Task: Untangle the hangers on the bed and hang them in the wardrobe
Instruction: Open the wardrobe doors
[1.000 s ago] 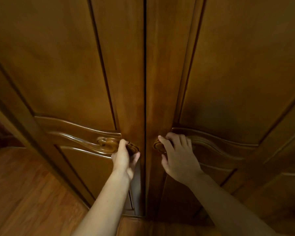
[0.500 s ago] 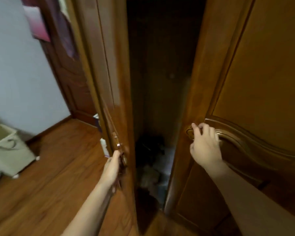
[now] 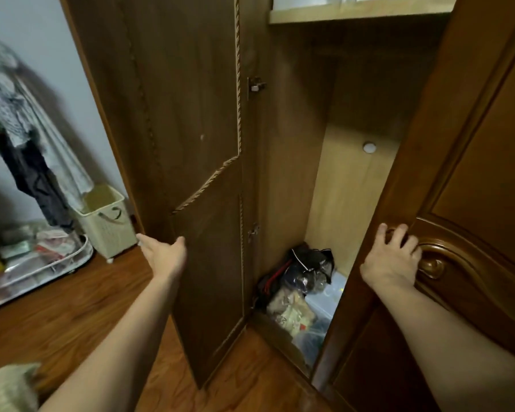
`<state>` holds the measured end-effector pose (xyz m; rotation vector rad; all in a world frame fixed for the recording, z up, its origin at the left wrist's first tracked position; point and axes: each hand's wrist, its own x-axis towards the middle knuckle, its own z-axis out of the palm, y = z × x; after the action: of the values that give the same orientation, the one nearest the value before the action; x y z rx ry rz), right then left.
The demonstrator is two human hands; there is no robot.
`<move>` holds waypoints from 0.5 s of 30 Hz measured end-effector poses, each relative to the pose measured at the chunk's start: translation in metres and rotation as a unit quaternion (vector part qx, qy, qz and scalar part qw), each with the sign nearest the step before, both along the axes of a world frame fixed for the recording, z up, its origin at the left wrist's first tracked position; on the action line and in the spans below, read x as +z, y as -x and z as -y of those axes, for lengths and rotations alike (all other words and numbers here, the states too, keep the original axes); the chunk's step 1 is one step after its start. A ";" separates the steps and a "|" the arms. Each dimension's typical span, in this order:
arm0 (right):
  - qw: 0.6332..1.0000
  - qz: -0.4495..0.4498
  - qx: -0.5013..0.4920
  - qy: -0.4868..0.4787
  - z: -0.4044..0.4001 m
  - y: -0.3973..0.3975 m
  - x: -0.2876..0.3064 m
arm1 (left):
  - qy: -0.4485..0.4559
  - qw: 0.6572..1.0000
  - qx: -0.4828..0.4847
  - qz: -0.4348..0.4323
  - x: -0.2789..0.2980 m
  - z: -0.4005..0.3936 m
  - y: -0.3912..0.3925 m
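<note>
Both arms reached forward; the left hand (image 3: 164, 255) lay flat with straight fingers, the right hand (image 3: 391, 260) curled.

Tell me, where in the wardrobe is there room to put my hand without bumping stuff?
The tall middle of the wardrobe is free, between the left door and right door, under the pale shelf. The bottom is crowded: dark bags and packets sit on a clear box.
</note>
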<state>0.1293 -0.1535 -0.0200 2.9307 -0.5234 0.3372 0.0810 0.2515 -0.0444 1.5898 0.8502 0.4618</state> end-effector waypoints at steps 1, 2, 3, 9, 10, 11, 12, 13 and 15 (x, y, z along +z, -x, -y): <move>1.000 -0.003 0.007 0.000 0.002 0.001 0.002 | 0.008 1.000 -0.003 -0.015 0.005 -0.007 -0.006; 1.000 -0.006 0.014 -0.001 0.004 0.002 0.003 | 0.006 1.000 -0.008 -0.026 0.008 -0.015 -0.011; 1.000 -0.010 0.020 -0.002 0.006 0.003 0.004 | 0.005 0.999 -0.013 -0.037 0.011 -0.023 -0.013; 0.999 -0.009 0.030 -0.022 0.005 0.003 0.008 | 0.012 0.992 -0.085 -0.092 0.015 -0.053 -0.020; 0.999 -0.009 0.032 -0.020 0.006 0.004 0.008 | 0.030 0.990 -0.110 -0.086 0.016 -0.051 -0.023; 0.999 -0.010 0.034 -0.017 0.007 0.005 0.009 | 0.039 0.987 -0.134 -0.077 0.017 -0.047 -0.026; 0.999 -0.012 0.036 -0.015 0.007 0.005 0.009 | 0.037 0.985 -0.152 -0.067 0.018 -0.042 -0.030; 0.999 -0.015 0.037 -0.013 0.009 0.005 0.009 | 0.032 0.985 -0.157 -0.059 0.019 -0.037 -0.037; 0.999 -0.022 0.037 -0.009 0.010 0.005 0.009 | 0.027 0.985 -0.166 -0.049 0.024 -0.027 -0.046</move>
<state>0.1244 -0.1637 -0.0113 2.9735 -0.4141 0.2771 0.1273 0.2785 -0.0201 1.6737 0.6476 0.1229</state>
